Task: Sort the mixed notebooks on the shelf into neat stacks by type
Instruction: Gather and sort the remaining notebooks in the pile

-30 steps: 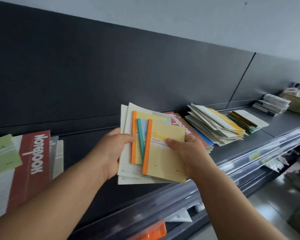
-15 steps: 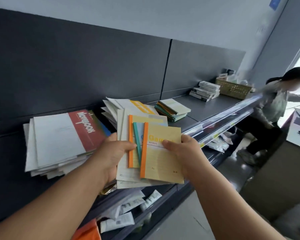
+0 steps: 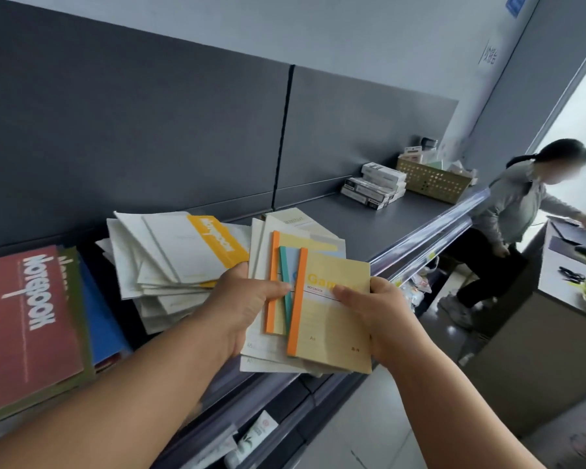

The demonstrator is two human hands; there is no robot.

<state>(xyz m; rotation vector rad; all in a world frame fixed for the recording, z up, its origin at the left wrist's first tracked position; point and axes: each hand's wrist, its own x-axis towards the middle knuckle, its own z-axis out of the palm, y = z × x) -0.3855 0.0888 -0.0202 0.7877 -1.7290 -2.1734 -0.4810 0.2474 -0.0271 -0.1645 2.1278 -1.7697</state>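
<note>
I hold a fanned bundle of notebooks (image 3: 332, 319) above the shelf's front edge. My left hand (image 3: 242, 301) grips its left side, thumb across the orange and teal spines. My right hand (image 3: 374, 314) pinches the top yellow notebook with the orange spine at its right edge. Under it lie another yellow book, a teal-spined one and pale cream A5 books. On the dark shelf (image 3: 352, 228) a messy pile of white notebooks (image 3: 170, 255) with a yellow-banded one on top lies left of the bundle. A red "NOTEBOOK" stack (image 3: 34, 323) sits at far left.
Black-and-white boxes (image 3: 374, 186) and a tan perforated basket (image 3: 432, 179) stand at the shelf's far end. A person (image 3: 518, 214) bends at a counter to the right. Lower shelves hold tubes and packets (image 3: 251, 438).
My view has swung right along the shelf and closer; the piles have slid left in frame. Both hands keep the same hold on the bundle, which now hangs further right along the shelf.
</note>
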